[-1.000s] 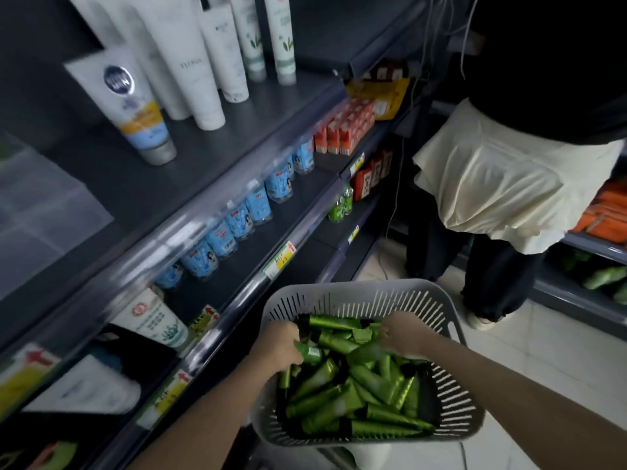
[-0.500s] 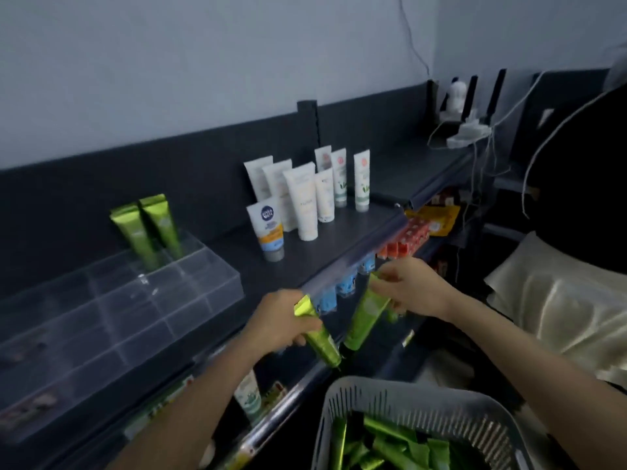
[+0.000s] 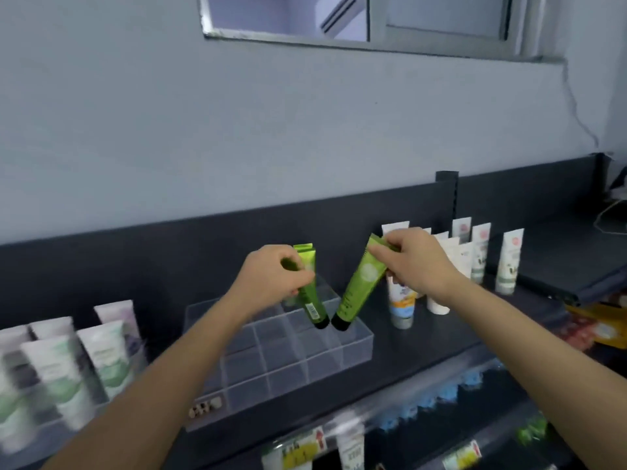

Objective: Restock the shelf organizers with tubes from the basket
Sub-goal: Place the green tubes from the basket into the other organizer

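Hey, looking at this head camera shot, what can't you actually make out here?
Head view only.
- Basket: outside the frame, so remaining stock is unknown.
- Clear organizer, back compartments: hidden behind the left hand and left tube.
- Right tube, held by the right hand: label text too small.
- White tubes at far left: labels motion-blurred.
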A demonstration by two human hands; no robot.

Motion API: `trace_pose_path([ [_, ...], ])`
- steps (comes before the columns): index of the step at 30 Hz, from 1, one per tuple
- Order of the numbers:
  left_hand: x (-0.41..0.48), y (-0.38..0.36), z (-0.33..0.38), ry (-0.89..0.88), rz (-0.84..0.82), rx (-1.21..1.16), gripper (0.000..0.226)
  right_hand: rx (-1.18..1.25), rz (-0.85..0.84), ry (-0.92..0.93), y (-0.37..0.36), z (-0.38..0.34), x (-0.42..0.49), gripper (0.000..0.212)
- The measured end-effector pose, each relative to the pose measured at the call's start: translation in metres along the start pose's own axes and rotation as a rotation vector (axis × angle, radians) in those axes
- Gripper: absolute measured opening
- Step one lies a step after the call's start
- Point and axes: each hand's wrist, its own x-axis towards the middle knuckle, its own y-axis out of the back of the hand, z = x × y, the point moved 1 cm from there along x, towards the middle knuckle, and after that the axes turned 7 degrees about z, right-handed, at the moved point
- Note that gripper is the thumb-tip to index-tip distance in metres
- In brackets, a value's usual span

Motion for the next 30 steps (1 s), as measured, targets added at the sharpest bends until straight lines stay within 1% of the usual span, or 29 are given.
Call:
trace_pose_path([
  [2,0.013,0.018,-0.012,-0.034,0.027,0.133,0.005,0.014,-0.046,0.03,-0.024,-0.015,0.018,0.039],
  [6,0.045,0.049,-0.042,0.004,-0.053,0.328,0.01,-0.004,-0.112,0.114,-0.069,-0.04,0.051,0.04],
  [9,0.07,0.061,-0.066,-0.026,-0.109,0.514,0.023,-0.064,-0.125,0.184,-0.099,-0.054,0.073,0.041],
  [13,0.096,0.06,-0.104,-0.075,-0.176,0.686,0.04,-0.096,-0.159,0.228,-0.142,-0.061,0.096,0.043],
  [14,0.101,0.058,-0.112,-0.084,-0.183,0.723,0.047,-0.104,-0.175,0.234,-0.154,-0.06,0.1,0.042],
  [16,0.11,0.054,-0.128,-0.07,-0.174,0.76,0.058,-0.133,-0.225,0.254,-0.177,-0.058,0.105,0.031],
  [17,0.112,0.052,-0.133,-0.05,-0.167,0.761,0.059,-0.147,-0.248,0.266,-0.188,-0.056,0.106,0.024],
  [18,0.113,0.05,-0.137,-0.03,-0.162,0.761,0.054,-0.152,-0.262,0.272,-0.197,-0.054,0.109,0.02],
  [21,0.118,0.046,-0.149,-0.011,-0.141,0.799,0.023,-0.165,-0.284,0.273,-0.219,-0.049,0.116,0.019],
  [22,0.121,0.045,-0.154,-0.012,-0.134,0.813,0.018,-0.18,-0.298,0.275,-0.226,-0.048,0.118,0.019],
  [26,0.133,0.037,-0.174,-0.019,-0.128,0.791,0.019,-0.244,-0.37,0.292,-0.249,-0.045,0.124,0.016],
  [30,0.137,0.028,-0.191,0.012,-0.161,0.759,0.025,-0.274,-0.414,0.317,-0.259,-0.045,0.131,0.011],
])
